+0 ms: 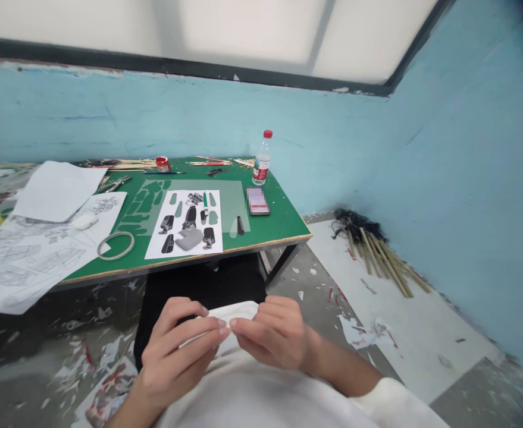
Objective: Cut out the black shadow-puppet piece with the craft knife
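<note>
In front of my body, off the table's near edge, my left hand [183, 348] and my right hand [273, 333] meet with fingertips almost touching. Both pinch the white shirt [261, 389] I wear, at its hem, which is lifted and folded between them. Whether anything small lies within the fold is hidden. Beyond them, on the green table, lies a printed sheet [154, 252] with black and grey cutout shapes. A green pen-like tool [205, 204] rests on that sheet.
A clear bottle with red cap [261, 161], a phone [257, 201], a red paint jar [163, 164], a tape ring [115, 245], pliers [117, 184] and sketch papers [29, 261] are on the table [283, 217]. Bamboo sticks [386, 261] and paper scraps lie on the floor.
</note>
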Tool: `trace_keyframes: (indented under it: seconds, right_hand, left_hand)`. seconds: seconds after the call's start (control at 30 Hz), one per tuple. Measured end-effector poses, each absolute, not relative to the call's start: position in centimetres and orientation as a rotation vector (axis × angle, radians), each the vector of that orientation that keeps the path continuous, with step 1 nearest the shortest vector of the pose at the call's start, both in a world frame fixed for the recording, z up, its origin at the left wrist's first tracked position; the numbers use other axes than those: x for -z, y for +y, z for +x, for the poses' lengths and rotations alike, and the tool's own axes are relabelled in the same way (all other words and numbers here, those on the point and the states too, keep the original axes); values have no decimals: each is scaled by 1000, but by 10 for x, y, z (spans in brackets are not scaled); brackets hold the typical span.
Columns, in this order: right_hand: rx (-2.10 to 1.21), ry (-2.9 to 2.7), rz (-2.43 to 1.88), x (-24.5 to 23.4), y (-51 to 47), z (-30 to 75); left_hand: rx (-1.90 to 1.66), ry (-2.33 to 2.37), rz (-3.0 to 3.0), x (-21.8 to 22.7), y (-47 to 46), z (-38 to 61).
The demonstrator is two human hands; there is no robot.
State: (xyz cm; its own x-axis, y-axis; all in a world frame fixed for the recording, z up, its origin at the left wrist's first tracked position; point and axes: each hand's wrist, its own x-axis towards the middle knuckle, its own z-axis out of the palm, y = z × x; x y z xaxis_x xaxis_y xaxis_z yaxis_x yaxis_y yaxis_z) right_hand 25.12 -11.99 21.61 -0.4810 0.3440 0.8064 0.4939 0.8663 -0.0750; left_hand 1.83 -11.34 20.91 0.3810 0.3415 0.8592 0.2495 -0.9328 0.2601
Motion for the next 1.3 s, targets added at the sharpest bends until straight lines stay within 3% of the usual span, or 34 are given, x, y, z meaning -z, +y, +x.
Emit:
trace_keyframes:
  seconds: [0.4, 0.7, 1.3]
  right_hand:
    - [289, -2234, -518, -227, -120, 261]
    - [156, -2142, -554, -219, -119, 265]
    - [-201, -2016, -612, -223, -119, 246]
  left_hand:
    - [-1512, 506, 2688, -216, -106, 6]
    - [-1556, 540, 2677, -224, -110, 4]
    - [-1603, 601, 1955, -215, -111, 25]
